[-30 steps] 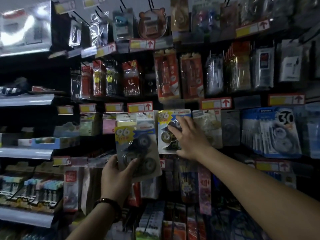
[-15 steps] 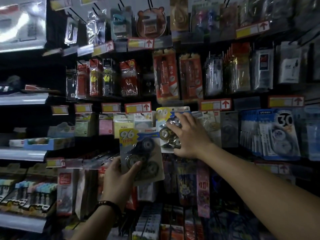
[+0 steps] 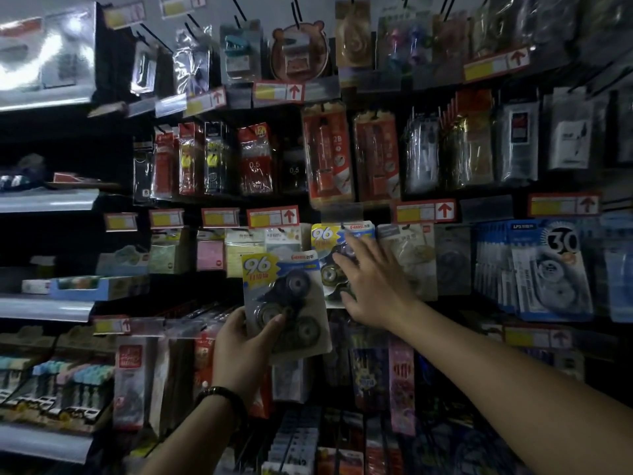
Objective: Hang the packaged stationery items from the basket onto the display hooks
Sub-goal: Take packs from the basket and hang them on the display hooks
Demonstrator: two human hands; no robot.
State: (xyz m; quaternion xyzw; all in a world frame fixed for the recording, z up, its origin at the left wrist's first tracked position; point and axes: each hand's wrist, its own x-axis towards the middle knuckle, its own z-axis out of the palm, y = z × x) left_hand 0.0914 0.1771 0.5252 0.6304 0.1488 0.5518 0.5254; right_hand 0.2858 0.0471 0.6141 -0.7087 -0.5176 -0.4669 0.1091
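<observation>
My left hand (image 3: 245, 351) grips the lower left corner of a correction-tape pack (image 3: 286, 299) marked "96", held upright in front of the display. A second identical pack (image 3: 327, 241) hangs on a display hook (image 3: 342, 223) just to its right. My right hand (image 3: 373, 282) lies over that hanging pack with fingers spread and fairly straight, fingertips touching its front. The basket is out of view.
Rows of hooks carry several hanging packs: red pencil packs (image 3: 327, 156) above, blue "30" tape packs (image 3: 548, 269) at right, sticky notes (image 3: 239, 252) at left. Metal shelves (image 3: 48, 200) jut out on the left. Price tags (image 3: 272, 217) line each rail.
My right hand has opened its fingers over the hanging pack, which now sits straighter on its hook. My left hand has brought the held pack slightly right and closer.
</observation>
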